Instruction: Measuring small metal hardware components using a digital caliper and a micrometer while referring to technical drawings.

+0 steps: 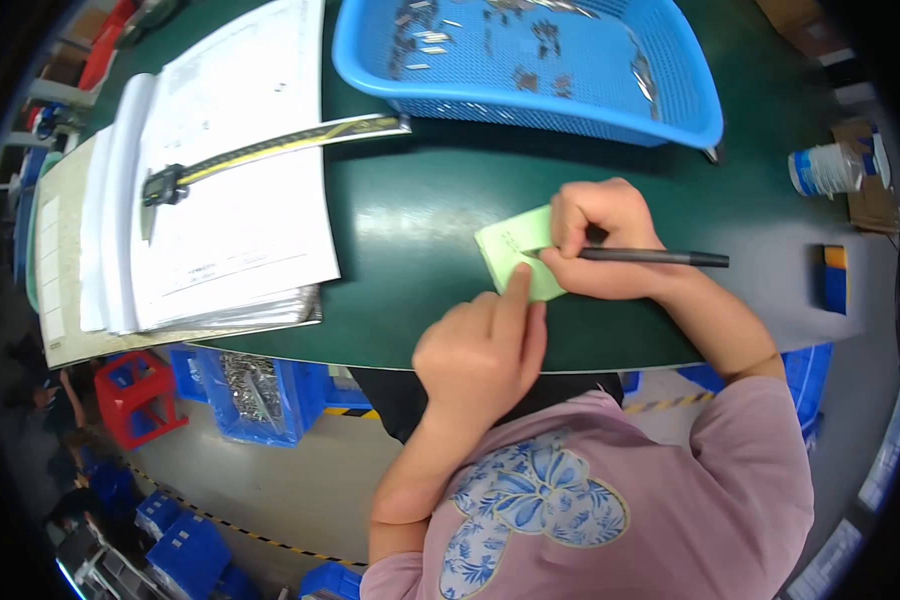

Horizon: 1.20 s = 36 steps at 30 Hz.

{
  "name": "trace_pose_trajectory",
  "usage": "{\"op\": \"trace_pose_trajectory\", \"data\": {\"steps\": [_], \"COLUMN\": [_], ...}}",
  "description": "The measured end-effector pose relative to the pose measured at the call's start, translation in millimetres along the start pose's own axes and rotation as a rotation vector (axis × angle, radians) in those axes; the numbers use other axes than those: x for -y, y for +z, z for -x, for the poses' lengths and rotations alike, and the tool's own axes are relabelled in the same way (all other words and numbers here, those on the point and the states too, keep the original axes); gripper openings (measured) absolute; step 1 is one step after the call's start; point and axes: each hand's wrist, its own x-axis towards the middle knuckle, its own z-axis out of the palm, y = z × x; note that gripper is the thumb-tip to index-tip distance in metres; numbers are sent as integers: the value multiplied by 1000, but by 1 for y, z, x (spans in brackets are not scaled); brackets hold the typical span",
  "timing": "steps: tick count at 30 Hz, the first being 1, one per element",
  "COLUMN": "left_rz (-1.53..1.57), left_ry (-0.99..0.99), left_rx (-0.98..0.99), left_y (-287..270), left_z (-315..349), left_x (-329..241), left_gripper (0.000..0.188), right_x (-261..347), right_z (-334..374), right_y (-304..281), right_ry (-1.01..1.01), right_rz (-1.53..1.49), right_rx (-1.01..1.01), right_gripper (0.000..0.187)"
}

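Note:
A pale green sticky note pad (510,240) with handwriting on it lies on the dark green table. My right hand (610,235) is closed on a black pen (660,257), its tip end low over the pad and partly hidden by my fingers. The heel of that hand rests beside the pad's right edge. From the near side my left hand (485,345) holds the pad down with its stretched index finger, the other fingers curled in.
Left of the pad lies an open binder of papers (240,230), with a digital caliper (270,150) across it. A blue plastic basket (550,115) holding small metal parts stands at the back. A white spool (825,170) and a blue-and-orange block (835,280) sit at the right.

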Motion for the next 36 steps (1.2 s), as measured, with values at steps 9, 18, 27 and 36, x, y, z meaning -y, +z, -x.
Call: {"op": "trace_pose_trajectory", "data": {"steps": [9,18,27,36], "left_rz": [75,74,1,-8], "left_ry": [-8,-4,1,5], "left_rx": [-14,-2,19,19], "left_y": [5,7,5,8], "left_z": [7,3,1,5], "left_x": [-5,1,4,-1], "left_gripper": [31,30,29,30], "right_x": [-4,-5,-9,-7], "right_z": [15,10,6,13], "right_y": [-8,-7,-7,-8], "right_ry": [36,50,92,131], "right_rz": [58,28,12,-25], "right_rx": [-146,-194,-192,-220], "right_gripper": [25,24,23,24]}}
